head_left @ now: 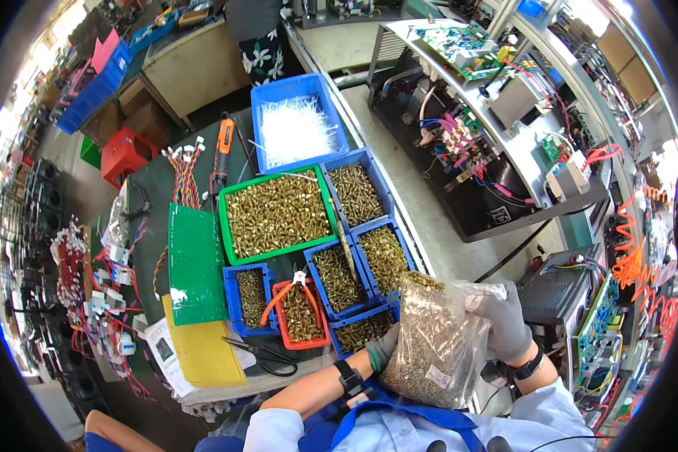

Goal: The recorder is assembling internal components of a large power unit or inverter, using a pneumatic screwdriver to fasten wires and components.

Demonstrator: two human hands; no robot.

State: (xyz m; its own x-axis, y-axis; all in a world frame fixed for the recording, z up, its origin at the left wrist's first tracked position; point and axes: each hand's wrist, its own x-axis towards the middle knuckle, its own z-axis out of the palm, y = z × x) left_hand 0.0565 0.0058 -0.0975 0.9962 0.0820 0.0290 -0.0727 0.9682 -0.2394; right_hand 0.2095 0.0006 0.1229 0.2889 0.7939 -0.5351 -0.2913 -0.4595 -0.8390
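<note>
A clear plastic bag [428, 350] full of small brass-coloured screws, with a white label low on it, is held up in front of me over the near bins. My right hand [509, 322], in a grey glove, grips the bag's upper right side with closed fingers. Against its lower left side is my gloved left hand [383, 349], holding it; most of those fingers are hidden behind the bag. The bag's top lies by a blue bin of brass screws [383, 256]. Partly covered by the bag and my left hand is another blue bin [337, 340] of darker screws.
A green tray [224, 226] of screws, a small red bin [328, 335] with orange-handled pliers [295, 290], and a blue tub [260, 113] of white strips crowd the bench. Black scissors [267, 355] lie near its front edge. Electronics racks [474, 215] stand right.
</note>
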